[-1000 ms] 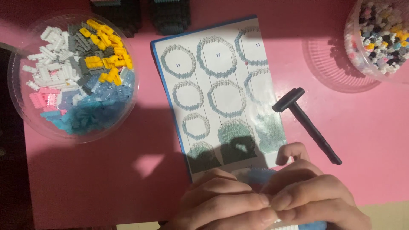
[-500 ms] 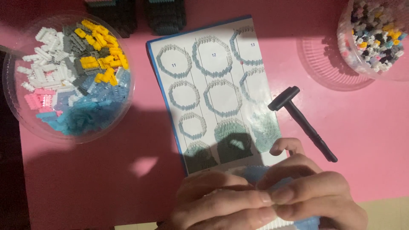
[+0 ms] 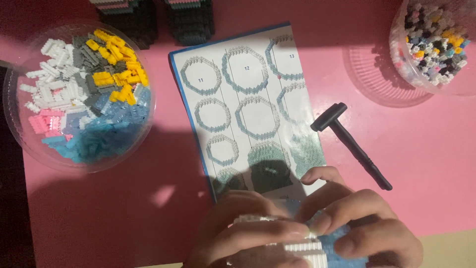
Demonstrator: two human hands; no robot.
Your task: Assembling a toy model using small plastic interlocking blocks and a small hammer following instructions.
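hands: left point(image 3: 243, 235), right point(image 3: 362, 223) pinching brick model point(image 3: 302, 248) | bowl point(image 3: 20, 134): mixed white, yellow, grey, pink, blue bricks point(image 3: 84, 99)

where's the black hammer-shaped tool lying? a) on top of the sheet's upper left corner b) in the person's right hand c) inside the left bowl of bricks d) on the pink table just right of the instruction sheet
d: the black tool lies on the pink table beside the right edge of the instruction sheet, with no hand on it.
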